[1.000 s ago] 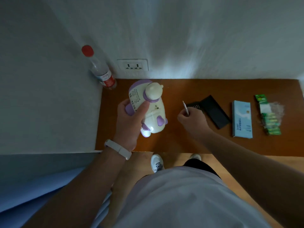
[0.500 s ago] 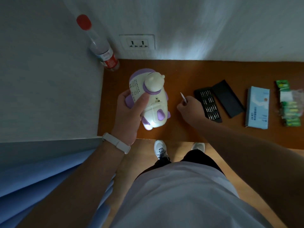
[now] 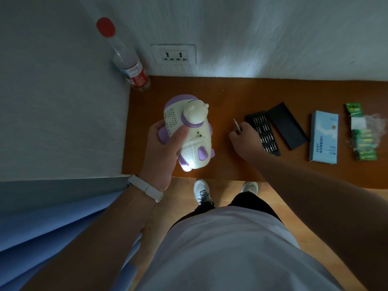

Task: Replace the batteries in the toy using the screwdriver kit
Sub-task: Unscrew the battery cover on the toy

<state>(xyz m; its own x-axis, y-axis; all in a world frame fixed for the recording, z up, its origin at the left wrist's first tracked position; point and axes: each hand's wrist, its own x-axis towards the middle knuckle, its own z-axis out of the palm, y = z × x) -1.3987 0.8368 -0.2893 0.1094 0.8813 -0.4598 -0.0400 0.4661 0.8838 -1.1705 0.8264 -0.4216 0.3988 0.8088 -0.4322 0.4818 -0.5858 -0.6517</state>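
My left hand [image 3: 165, 152] grips a white and purple toy [image 3: 193, 131] by its left side and holds it above the brown shelf [image 3: 231, 93]. The toy's underside faces me, showing its battery cover, and a light glows at its lower end. My right hand [image 3: 243, 137] pinches a thin silver screwdriver [image 3: 236, 125] low over the shelf, its tip pointing away from me. Just right of that hand lies the open black bit tray [image 3: 265, 131] with its black lid [image 3: 287, 124] beside it. A pack of green batteries [image 3: 364, 141] lies at the far right.
A clear bottle with a red cap [image 3: 126, 57] stands in the back left corner by a wall socket [image 3: 173, 55]. A light blue box [image 3: 324, 137] lies between the lid and the batteries. White walls close in the shelf at the left and back. My shoes show below its front edge.
The view has shifted and drawn closer. My right hand with the screwdriver has slid a little right, toward the bit tray. My left hand keeps the toy in the same grip.
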